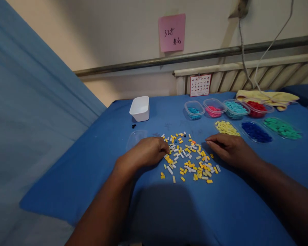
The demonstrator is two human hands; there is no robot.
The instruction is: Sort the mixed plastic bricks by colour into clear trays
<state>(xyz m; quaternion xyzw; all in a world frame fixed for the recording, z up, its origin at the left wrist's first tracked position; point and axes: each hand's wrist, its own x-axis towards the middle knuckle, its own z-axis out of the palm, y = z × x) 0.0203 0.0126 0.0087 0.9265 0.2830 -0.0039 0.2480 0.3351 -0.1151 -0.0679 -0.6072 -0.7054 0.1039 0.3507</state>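
A loose spread of small yellow and white toy building bricks [203,167] lies on the blue-covered table, with an orange brick [193,141] among them. At its left edge, my left hand [150,150] is closed, fingers curled down against the bricks; whatever its fingertips hold is hidden. My right hand [229,148] rests at the right edge of the spread, fingers stretched toward it and nothing visible in them. A clear plastic lid or shallow tray [135,137] lies partly behind my left hand.
Clear tubs of blue [194,112], pink [214,110], turquoise [236,107] and red bricks [256,106] stand at the back right. Nearer are pale yellow [226,127], dark blue [256,132] and green ones [282,128]. A white container [140,109] stands back left, near black pieces [133,126].
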